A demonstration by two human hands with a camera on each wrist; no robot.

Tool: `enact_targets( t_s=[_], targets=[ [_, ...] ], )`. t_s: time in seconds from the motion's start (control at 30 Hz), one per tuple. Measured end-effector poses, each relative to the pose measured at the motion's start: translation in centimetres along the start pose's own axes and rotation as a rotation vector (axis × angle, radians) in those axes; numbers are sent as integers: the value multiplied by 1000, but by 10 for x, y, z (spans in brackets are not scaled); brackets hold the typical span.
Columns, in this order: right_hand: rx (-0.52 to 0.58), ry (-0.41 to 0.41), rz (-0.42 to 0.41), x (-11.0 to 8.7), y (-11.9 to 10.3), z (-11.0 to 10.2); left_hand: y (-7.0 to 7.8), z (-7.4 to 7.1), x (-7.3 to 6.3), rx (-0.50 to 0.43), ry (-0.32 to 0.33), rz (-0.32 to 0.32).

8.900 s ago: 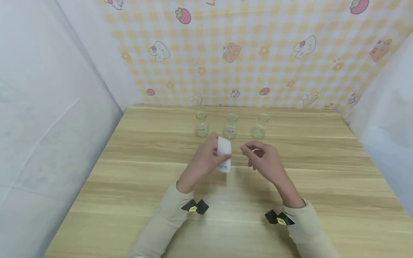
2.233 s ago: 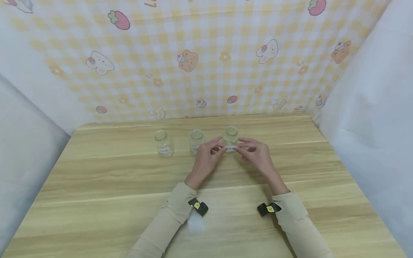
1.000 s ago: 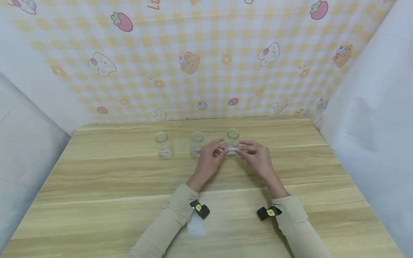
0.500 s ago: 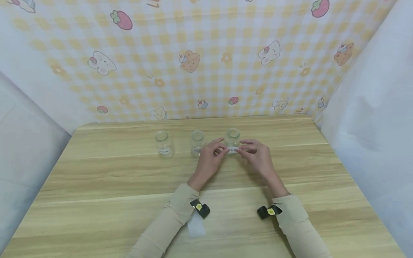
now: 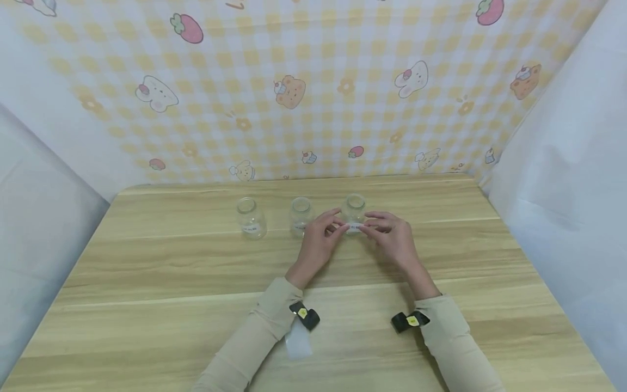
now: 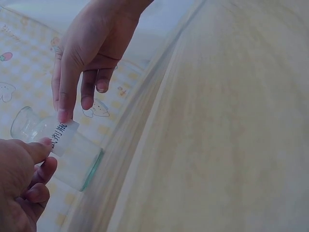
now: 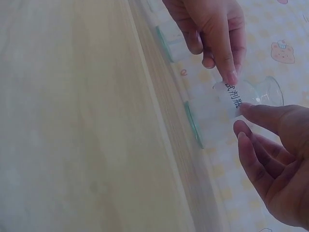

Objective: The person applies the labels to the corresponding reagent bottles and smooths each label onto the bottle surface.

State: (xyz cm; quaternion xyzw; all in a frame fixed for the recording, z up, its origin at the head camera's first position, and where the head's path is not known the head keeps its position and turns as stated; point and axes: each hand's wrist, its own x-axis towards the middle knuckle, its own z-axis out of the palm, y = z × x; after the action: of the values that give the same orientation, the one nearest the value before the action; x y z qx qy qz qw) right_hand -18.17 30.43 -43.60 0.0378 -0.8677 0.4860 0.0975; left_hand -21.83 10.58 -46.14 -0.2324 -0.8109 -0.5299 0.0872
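Note:
A clear glass jar (image 5: 354, 206) stands upright at the right end of a row of three. Across its front lies a small white label (image 7: 232, 97) printed with black characters. My left hand (image 5: 317, 242) has its thumb at the label's left end, fingers bent beside the jar. On the other end sits the thumb of my right hand (image 5: 393, 238), its index fingertip close by. In the left wrist view the label (image 6: 64, 137) lies flat over the glass between both thumb tips. The middle jar (image 5: 300, 213) stands left of my left hand, partly covered by it.
The left jar (image 5: 251, 218) bears a similar white label. A white paper piece (image 5: 298, 344) lies on the wooden table (image 5: 161, 272), partly under the left forearm. Behind the table hangs a yellow checked cloth (image 5: 323, 109), with white sheets at both sides.
Earlier my left hand held the white paper in front of the jars; it now lies on the table. Both hands have since moved to the right jar with a label. Over the last second they barely move.

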Motion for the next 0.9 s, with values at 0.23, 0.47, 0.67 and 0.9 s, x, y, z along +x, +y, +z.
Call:
enact_targets(
  t_s=[0.23, 0.47, 0.67, 0.9],
  targets=[
    [19, -16, 14, -1, -1, -1, 0, 0, 0, -15, 4, 4],
    [22, -11, 17, -1, -2, -1, 1, 0, -1, -18, -4, -11],
    [10, -8, 14, -1, -3, -1, 0, 0, -1, -4, -7, -20],
    [0, 3, 25, -1, -3, 1, 0, 0, -1, 0, -6, -12]
  ],
)
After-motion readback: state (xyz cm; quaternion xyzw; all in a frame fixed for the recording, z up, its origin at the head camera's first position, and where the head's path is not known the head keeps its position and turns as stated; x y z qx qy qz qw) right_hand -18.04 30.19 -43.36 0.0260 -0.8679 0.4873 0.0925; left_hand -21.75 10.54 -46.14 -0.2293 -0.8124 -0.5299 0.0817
